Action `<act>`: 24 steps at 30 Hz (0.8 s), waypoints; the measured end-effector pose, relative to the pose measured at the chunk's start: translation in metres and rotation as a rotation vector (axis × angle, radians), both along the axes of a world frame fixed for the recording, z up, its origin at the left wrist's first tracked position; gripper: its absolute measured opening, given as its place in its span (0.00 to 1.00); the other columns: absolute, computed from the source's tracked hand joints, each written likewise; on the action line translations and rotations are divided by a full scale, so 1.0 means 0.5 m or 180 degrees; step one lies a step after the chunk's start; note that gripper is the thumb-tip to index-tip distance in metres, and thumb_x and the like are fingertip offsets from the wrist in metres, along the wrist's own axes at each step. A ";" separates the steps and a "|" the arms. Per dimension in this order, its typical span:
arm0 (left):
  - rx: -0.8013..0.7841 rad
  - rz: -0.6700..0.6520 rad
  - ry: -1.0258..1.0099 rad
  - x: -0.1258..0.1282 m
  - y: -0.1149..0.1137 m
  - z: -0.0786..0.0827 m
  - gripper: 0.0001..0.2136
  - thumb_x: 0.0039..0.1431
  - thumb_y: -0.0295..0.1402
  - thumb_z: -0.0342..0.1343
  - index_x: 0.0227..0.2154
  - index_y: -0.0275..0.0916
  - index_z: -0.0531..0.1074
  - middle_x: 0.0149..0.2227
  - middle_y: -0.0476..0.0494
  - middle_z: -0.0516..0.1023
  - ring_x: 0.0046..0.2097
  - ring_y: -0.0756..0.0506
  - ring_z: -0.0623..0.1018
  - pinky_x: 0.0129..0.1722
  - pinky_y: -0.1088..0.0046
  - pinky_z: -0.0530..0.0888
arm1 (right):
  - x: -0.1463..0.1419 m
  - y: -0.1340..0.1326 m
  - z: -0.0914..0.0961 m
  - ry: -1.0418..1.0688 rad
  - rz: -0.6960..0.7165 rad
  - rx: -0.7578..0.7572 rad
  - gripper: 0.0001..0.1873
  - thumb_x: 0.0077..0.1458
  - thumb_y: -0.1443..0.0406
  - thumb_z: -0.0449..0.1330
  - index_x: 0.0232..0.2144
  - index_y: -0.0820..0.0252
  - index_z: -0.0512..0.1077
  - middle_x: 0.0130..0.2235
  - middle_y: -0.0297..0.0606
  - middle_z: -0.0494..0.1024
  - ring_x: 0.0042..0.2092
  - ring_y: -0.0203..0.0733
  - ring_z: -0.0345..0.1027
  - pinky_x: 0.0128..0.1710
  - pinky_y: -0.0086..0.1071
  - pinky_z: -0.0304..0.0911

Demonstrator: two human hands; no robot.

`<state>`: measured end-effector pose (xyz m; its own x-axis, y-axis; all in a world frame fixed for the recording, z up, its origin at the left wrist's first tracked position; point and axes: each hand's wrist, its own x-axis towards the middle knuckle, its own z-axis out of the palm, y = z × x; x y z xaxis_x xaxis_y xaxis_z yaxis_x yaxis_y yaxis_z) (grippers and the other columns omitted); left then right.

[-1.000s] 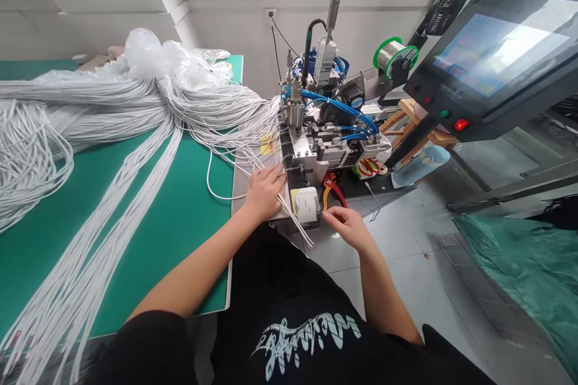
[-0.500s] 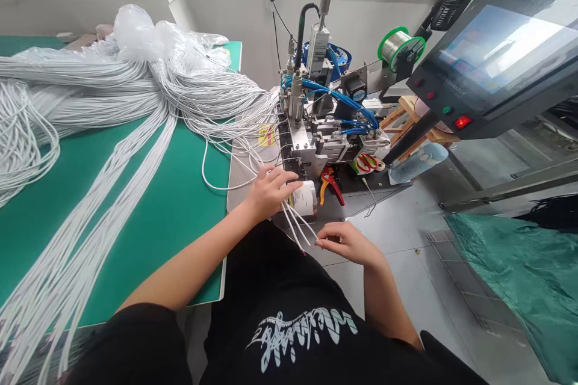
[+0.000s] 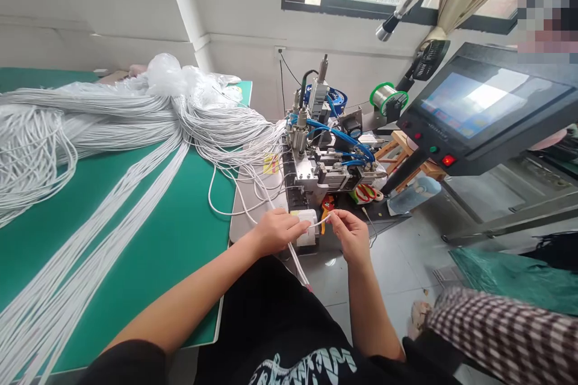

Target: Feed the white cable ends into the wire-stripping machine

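Observation:
My left hand [image 3: 279, 232] is closed around several thin white cables at the table's right corner. One white cable [image 3: 320, 222] runs out from under its thumb to my right hand [image 3: 351, 233]. The thumb and fingertips of my right hand pinch that cable near its end. Other white cables [image 3: 298, 266] hang down beneath my left hand, their reddish tips in front of the black shirt. Just beyond both hands stands a bench machine [image 3: 311, 171] with metal cylinders and blue air hoses. A white box-like part [image 3: 306, 234] sits at its near edge, partly behind my left thumb.
Long bundles of white cable [image 3: 135, 109] lie across the green table [image 3: 180, 258]. Red-and-yellow pliers [image 3: 324, 209] and red-handled scissors [image 3: 366, 193] rest beside the machine. A control screen [image 3: 487, 99] and a wire spool [image 3: 387, 98] stand right. Someone in checkered clothing [image 3: 501, 328] is at lower right.
My right hand has risen and now pinches one cable's end, pulled up and rightward away from the hanging ones. My left fingers have closed more. The view tilted up; another person appeared at right.

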<state>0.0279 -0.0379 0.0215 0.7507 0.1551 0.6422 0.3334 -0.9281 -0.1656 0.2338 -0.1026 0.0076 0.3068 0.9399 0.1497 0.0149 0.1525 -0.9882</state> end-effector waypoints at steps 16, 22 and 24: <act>-0.0286 0.1128 -0.0150 -0.014 0.048 -0.017 0.09 0.65 0.28 0.47 0.33 0.39 0.72 0.28 0.49 0.74 0.32 0.48 0.72 0.39 0.68 0.62 | -0.032 0.079 -0.007 0.0435 0.0270 -0.0263 0.16 0.46 0.56 0.67 0.36 0.61 0.80 0.29 0.39 0.78 0.24 0.34 0.62 0.22 0.28 0.55; -0.0319 0.0991 -0.0045 -0.016 0.049 -0.019 0.09 0.64 0.26 0.47 0.36 0.40 0.72 0.28 0.49 0.74 0.32 0.48 0.72 0.42 0.66 0.62 | -0.040 0.084 -0.018 0.0218 0.0065 -0.0073 0.14 0.50 0.57 0.66 0.36 0.60 0.79 0.30 0.39 0.79 0.28 0.39 0.68 0.27 0.30 0.62; -0.0339 0.1050 -0.0083 -0.016 0.049 -0.018 0.09 0.64 0.27 0.47 0.36 0.40 0.73 0.28 0.49 0.74 0.32 0.48 0.72 0.42 0.66 0.62 | -0.042 0.084 -0.021 0.0155 0.0087 -0.0021 0.14 0.51 0.57 0.65 0.37 0.59 0.79 0.31 0.39 0.80 0.32 0.41 0.71 0.30 0.31 0.64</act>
<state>0.0197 -0.0136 0.0127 0.6324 0.4540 0.6277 0.6213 -0.7812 -0.0609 0.2126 -0.0607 -0.0031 0.2877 0.9490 0.1289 -0.0375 0.1457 -0.9886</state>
